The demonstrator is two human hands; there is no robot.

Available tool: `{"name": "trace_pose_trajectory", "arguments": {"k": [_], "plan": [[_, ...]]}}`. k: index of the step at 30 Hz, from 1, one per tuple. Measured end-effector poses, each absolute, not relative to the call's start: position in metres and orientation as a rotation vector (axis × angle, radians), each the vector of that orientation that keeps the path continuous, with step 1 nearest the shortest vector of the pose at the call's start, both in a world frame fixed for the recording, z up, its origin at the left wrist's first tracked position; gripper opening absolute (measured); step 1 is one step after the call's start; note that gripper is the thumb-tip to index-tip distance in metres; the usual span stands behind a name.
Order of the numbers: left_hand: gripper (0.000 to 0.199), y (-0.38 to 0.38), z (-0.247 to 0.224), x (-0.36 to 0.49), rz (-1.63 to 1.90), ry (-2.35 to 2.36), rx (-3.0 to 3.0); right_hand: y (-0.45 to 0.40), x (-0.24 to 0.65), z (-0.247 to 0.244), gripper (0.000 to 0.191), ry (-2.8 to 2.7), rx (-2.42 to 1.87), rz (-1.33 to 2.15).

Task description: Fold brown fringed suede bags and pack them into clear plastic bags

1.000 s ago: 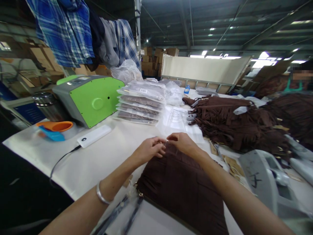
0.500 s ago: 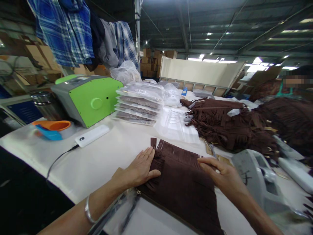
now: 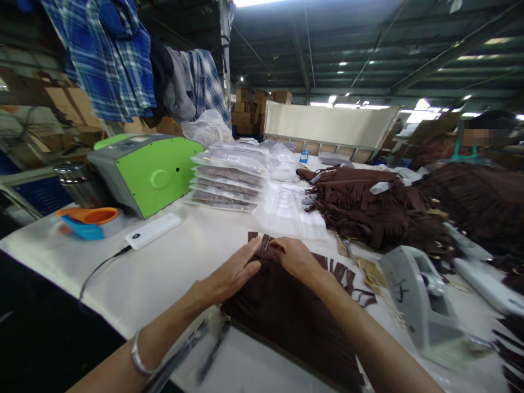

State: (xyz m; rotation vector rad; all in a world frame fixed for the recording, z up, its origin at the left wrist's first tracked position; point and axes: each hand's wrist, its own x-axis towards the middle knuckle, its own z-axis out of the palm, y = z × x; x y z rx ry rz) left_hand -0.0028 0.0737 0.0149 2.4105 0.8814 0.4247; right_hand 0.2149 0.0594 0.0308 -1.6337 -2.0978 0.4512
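A dark brown fringed bag (image 3: 282,305) lies flat on the white table in front of me, with a zipper edge toward me and its strands at the far edge. My left hand (image 3: 237,270) rests flat on its upper left corner, fingers stretched out and thumb apart. Close beside it, my right hand (image 3: 297,262) bends over the far edge, its fingertips pinched on the fringe (image 3: 268,248). My right forearm crosses over the bag and hides part of it. To the right of that arm, loose strands (image 3: 339,270) fan out on the table.
A pile of brown fringed bags (image 3: 364,202) lies at right, behind a grey tape dispenser (image 3: 413,295). Bagged packs (image 3: 229,180) are stacked near a green machine (image 3: 159,174). A white power bank (image 3: 153,230) with a cable lies left. A person (image 3: 483,147) is at far right.
My right hand has moved left along the far edge of the bag, from its right corner to beside my left hand. The fringe on the right now spreads outward.
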Motion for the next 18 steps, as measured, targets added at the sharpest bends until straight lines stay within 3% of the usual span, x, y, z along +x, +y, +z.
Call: {"name": "trace_pose_trajectory", "arguments": {"k": [5,9,15,18], "plan": [[0.072,0.086,0.002,-0.013,0.142,1.063,2.561,0.059,0.220,0.016,0.029,-2.157,-1.569,0.626],[0.075,0.076,-0.008,-0.007,-0.014,1.031,2.661,0.058,0.212,0.010,0.025,-2.200,-1.601,0.445],[0.066,0.072,-0.005,-0.001,0.101,0.990,2.719,0.056,0.205,0.014,0.025,-2.251,-1.642,0.343],[0.042,0.075,0.003,-0.001,0.350,1.049,2.765,0.051,0.205,0.020,0.024,-2.281,-1.626,0.312]]}}
